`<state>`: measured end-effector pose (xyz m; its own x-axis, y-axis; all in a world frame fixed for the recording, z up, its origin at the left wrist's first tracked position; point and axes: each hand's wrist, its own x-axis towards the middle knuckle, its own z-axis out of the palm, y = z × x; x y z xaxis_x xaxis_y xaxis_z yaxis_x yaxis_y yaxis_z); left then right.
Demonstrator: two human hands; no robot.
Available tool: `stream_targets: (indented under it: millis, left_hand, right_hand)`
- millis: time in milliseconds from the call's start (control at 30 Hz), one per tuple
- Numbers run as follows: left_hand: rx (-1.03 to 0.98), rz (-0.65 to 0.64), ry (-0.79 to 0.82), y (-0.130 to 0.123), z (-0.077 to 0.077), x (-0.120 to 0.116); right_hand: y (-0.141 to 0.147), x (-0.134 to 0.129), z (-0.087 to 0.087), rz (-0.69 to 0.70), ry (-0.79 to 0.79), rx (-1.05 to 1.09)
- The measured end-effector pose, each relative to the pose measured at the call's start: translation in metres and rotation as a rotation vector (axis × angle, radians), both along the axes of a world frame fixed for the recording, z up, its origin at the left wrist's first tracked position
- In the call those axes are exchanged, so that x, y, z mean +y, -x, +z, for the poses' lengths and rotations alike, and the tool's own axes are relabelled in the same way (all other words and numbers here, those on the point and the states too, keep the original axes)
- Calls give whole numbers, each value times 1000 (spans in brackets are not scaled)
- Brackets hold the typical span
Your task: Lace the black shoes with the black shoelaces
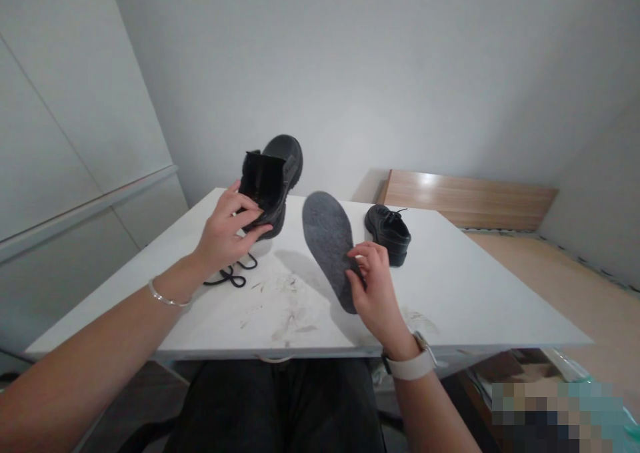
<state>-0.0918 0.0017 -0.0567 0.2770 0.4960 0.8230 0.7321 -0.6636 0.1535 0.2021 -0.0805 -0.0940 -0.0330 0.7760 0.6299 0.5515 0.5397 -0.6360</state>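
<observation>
My left hand [233,226] grips a black shoe [284,153] by its heel end, fingers at the opening. The shoe is held up off the table, its toe pointing away and its mouth turned toward me, with no lace in it. Pinched by its edge in my right hand [371,283] is a grey felt-like insole [326,229], raised above the tabletop with its broad end up. A loose black shoelace [233,276] lies on the table below my left wrist. Beyond my right hand stands a second black shoe [390,233], laced and upright.
The white table [480,293] has dark smudges of dirt [293,313] near its front middle. A wall rises behind it, and white cabinets [75,126] stand at the left. To the right is a wooden headboard [465,199] with a beige surface [540,266] before it.
</observation>
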Motion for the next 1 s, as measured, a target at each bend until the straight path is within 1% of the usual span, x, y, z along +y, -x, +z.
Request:
stream_targets:
  millis: [100, 133, 200, 300, 367, 433, 500, 567, 633, 700, 767, 833, 900, 967, 1000]
  left_hand:
    - [92, -219, -26, -29, -2, -20]
    - [132, -270, -26, -40, -2, -28]
    - [218, -318, 2, -60, -4, -45]
    - [307, -363, 112, -86, -6, -70]
    - [318, -387, 194, -98, -7, -83]
    - [289, -389, 255, -108, -9, -91]
    - [260, -367, 287, -117, -11, -94]
    - [263, -328, 297, -125, -13, -94]
    - [300, -307, 310, -131, -12, -92]
    - [350, -353, 333, -133, -8, -88]
    - [361, -437, 338, -129, 0, -81]
    - [302, -462, 309, -121, 9, -68]
    - [230, -404, 278, -112, 15, -51]
    - [232, -349, 317, -105, 15, -33]
    - [257, -346, 362, -104, 14, -25]
  right_hand:
    - [-50, -9, -12, -86, 152, -195]
    - [-63, -12, -15, -133, 204, -263]
    - [-79, -17, -19, -247, 292, -429]
    - [-84, -23, -21, -433, 360, -667]
    - [-81, -26, -20, -522, 366, -768]
    - [-78, -28, -19, -549, 361, -816]
    - [-77, -28, -17, -534, 364, -820]
    - [-78, -27, -15, -535, 372, -813]
    - [-79, -26, -13, -566, 375, -817]
    - [-81, -25, -12, -589, 359, -823]
    - [-85, -24, -12, -584, 323, -826]
    - [-90, -25, -15, -575, 261, -826]
    - [-96, -27, -18, -579, 170, -816]
    - [-101, -29, -20, -577, 48, -796]
    - [-103, -31, -20, -568, -21, -785]
